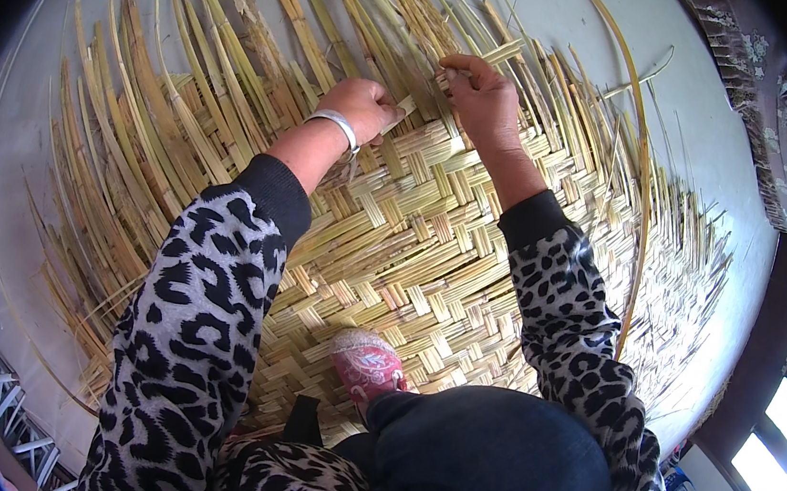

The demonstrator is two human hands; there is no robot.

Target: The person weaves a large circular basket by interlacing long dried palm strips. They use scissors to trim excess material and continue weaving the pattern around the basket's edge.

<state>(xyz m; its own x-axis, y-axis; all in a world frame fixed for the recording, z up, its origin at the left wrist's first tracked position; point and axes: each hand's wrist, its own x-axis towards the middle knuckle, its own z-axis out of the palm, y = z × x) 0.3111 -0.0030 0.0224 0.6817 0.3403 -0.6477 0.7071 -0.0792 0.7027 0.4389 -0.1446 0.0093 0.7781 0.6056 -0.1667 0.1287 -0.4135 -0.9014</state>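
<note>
A mat [394, 236] of split, straw-coloured reed or cane strips lies before me, woven in a slanting pattern. At its far edge my left hand [362, 111], with a silver bangle at the wrist, pinches the end of a pale flat strip [405, 111]. Just to the right, my right hand [487, 104] is closed, thumb against fingers, on a strip at the weave's edge. A short pale strip end [504, 52] sticks out above its knuckles. The fingers partly hide both grips.
Long unwoven strips [153, 115] fan out over the pale floor [592, 41] at the far side and left. One long thin strip [644, 128] arches across the right. My pink patterned shoe [370, 363] rests on the mat. A fringed cloth [763, 102] hangs at the far right.
</note>
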